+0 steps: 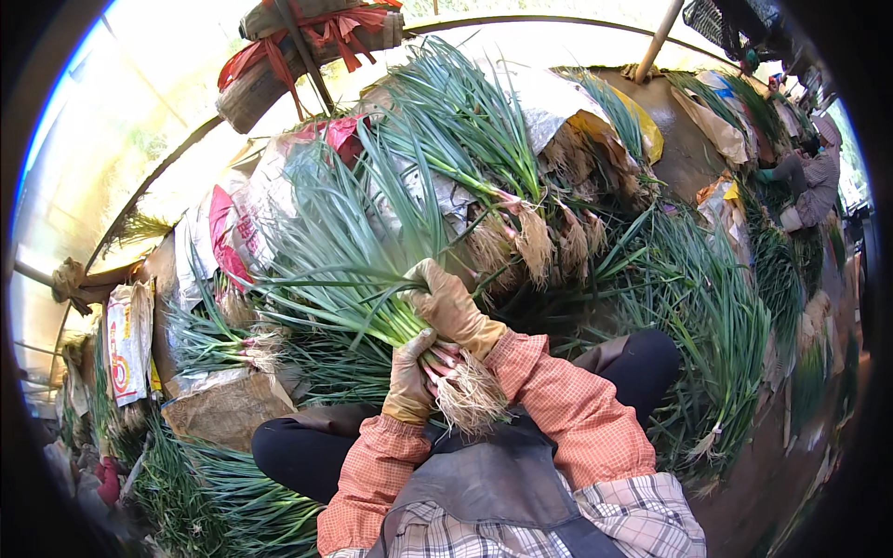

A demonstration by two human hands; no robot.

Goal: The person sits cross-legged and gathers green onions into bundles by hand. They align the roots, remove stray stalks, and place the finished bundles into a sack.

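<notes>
A bunch of green onions (pixel 391 317) lies tilted in front of my body, roots toward me and long leaves fanning away to the upper left. My left hand (pixel 411 376), in a worn yellowish glove, grips the pinkish stem ends just above the pale roots. Over the stalks on the right side, my gloved right hand (pixel 450 303) is bent around some of the green leaves; its fingertips are partly hidden. Beyond my hands, more green onions (pixel 460 132) rest on sacks with their roots hanging toward me.
Cut green onions (pixel 698 328) are heaped on the right, and others (pixel 244 495) at the lower left. A brown sack (pixel 230 408) lies beside my left knee. A rolled bundle with red ties (pixel 307 56) hangs above. Another person (pixel 813 174) sits far right.
</notes>
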